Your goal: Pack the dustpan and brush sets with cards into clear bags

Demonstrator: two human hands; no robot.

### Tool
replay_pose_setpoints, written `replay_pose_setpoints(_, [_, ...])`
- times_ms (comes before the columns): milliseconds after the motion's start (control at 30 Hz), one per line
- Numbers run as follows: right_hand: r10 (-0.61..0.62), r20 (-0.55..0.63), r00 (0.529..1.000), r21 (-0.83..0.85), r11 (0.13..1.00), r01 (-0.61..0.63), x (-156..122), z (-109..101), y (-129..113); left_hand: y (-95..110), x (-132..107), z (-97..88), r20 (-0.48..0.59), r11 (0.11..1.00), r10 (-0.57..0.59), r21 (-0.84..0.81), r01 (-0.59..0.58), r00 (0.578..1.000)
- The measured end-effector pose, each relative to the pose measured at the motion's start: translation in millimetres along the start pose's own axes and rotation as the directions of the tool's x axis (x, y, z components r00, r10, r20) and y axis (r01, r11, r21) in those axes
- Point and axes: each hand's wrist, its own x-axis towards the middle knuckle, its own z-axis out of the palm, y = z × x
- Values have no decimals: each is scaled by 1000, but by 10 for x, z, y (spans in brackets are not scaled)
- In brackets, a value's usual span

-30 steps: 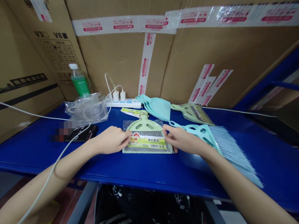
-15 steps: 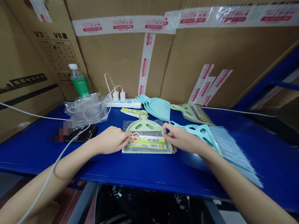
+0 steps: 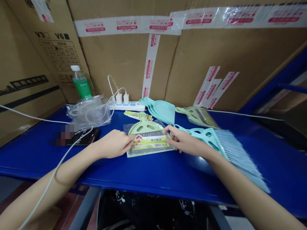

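Head view showed us both hands at one package on the blue bench. The bagged set, a pale green dustpan with its brush and a printed label card inside a clear sleeve, lay flat near the bench's middle, slightly askew. Our left hand had its fingers drawn together on the sleeve's left edge. Our right hand had its fingers closed on the upper right edge, near the dustpan's shoulder.

We judged this set largely done: pan, brush and card were already in the sleeve. A second bagged set lay further back on the right. Unbagged were the loose teal brush, just beside our right wrist, and the stack of teal dustpans behind it. A heap of clear bags sat to the left.

We could not tell whether the sleeve's opening was sealed, since glare and our fingers covered its edges. The label's print was too small to read, and a blurred patch hid part of the black item by our left forearm.
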Motion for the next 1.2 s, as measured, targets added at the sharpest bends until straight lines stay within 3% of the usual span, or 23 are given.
replay_pose_setpoints(267, [84,60,995,151,984,-92,3,-11,-43,1,7,-16,51,1000,-14,15,13,999])
replay_pose_setpoints(533, [107,76,991,154,981,-118,1,-21,-64,14,0,-18,22,1000,-8,-8,8,1000])
replay_pose_setpoints(700, [81,82,993,281,954,-101,22,-10,-33,5,-4,5,-19,1000,2,-31,-3,1000])
replay_pose_setpoints(833, [98,4,995,500,862,-87,33,-8,-58,5,-3,11,1,999,16,-30,-16,1000])
replay_pose_setpoints(967, [183,-63,981,716,693,-84,61,-1,-82,27,0,-12,13,997,58,-54,-57,998])
replay_pose_setpoints(1067, [181,-12,983,820,565,-94,104,20,-64,47,0,-35,23,996,77,-56,-76,997])
replay_pose_setpoints(1200, [132,35,991,867,489,-95,152,69,-15,63,-3,-44,35,995,87,-55,-85,996])
